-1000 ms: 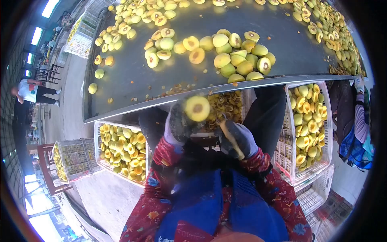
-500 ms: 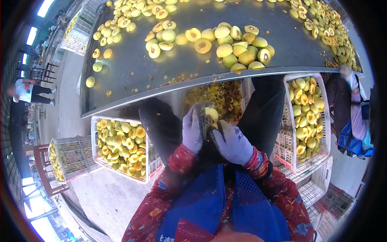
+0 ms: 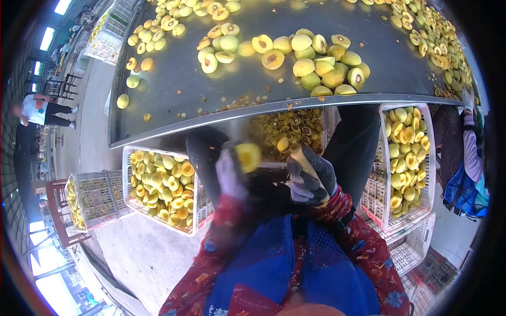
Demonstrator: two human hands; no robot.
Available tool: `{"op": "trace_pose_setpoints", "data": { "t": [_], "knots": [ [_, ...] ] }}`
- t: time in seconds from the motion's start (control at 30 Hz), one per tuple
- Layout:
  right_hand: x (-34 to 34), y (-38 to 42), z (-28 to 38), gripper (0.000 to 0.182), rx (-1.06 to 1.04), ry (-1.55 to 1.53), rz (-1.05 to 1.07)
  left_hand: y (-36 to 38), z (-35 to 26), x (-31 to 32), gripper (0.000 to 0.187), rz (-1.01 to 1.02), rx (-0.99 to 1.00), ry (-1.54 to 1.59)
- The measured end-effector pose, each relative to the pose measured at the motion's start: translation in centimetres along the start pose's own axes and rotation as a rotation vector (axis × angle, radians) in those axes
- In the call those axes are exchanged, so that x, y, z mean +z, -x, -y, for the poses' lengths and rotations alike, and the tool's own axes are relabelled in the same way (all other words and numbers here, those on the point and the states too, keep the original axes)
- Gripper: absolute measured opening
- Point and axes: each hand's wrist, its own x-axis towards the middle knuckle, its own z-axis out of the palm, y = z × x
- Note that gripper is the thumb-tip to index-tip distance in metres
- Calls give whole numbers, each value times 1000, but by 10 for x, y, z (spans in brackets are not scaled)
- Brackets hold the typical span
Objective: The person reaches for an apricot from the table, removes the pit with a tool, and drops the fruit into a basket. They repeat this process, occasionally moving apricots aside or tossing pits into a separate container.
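Note:
My left hand [image 3: 228, 174], in a pale glove with dark fingers and smeared by motion, holds a yellow fruit half [image 3: 247, 157], hollow side up, left of my lap. My right hand [image 3: 311, 179], gloved in grey and white, is closed around a tan, wooden-looking tool handle [image 3: 307, 160]; the tool's working end does not show clearly. Between and beyond the hands, under the table edge, a crate of fruit scraps [image 3: 295, 124] holds cut pieces and pits. One orange-yellow piece [image 3: 283, 144] shows just above the gap between my hands.
A dark metal table [image 3: 179, 68] carries heaps of halved yellow-green fruit [image 3: 332, 66]. White crates of fruit halves stand at my left [image 3: 125, 163] and right [image 3: 429, 174]. A co-worker's gloved hand [image 3: 468, 99] is at the table's right end. Another person [image 3: 45, 111] stands far left.
My hands have moved apart: the left one leftward with the fruit half, the right one turned so the tan handle shows. The co-worker's hand has shifted onto the table edge.

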Motion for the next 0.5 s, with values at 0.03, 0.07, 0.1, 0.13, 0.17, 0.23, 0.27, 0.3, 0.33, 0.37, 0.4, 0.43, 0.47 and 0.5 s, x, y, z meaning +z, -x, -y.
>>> {"op": "trace_pose_setpoints", "data": {
  "t": [0.03,0.07,0.1,0.13,0.17,0.23,0.27,0.3,0.33,0.37,0.4,0.43,0.47,0.5],
  "knots": [
    [-5,0,6,44,-1,13,1,-2,11,-28,37,-117,-98,53],
    [0,2,12,44,-13,37,-154,-5,15,-56,35,-184,109,-266],
    [6,3,17,43,-21,63,-309,-7,-11,-86,38,-93,-22,-577],
    [-5,5,22,42,-6,141,-345,-9,-10,-112,45,-79,-131,-1126],
    [-16,8,23,41,9,211,-388,-13,-8,-123,50,-148,-241,-1334],
    [-19,6,28,38,41,249,-379,-43,-30,-115,49,-98,32,-1296],
    [-13,4,25,37,21,317,-428,-64,-46,-93,47,-75,134,-1132],
    [-9,0,21,36,1,386,-479,-89,-59,-63,45,-51,233,-966],
    [-4,-3,19,39,-58,565,-574,-118,-64,-33,44,49,307,-969],
    [1,-6,16,42,-101,748,-686,-142,-88,8,46,109,91,-998],
    [14,-3,18,41,-88,737,-684,-171,-83,38,49,161,146,-1052],
    [21,-1,21,41,-77,727,-680,-198,-73,69,55,208,155,-1041],
    [19,2,23,38,-122,830,-663,-216,-54,97,55,184,293,-1064],
    [18,5,26,35,-170,933,-649,-226,-42,115,55,160,431,-1084]
  ]
}}
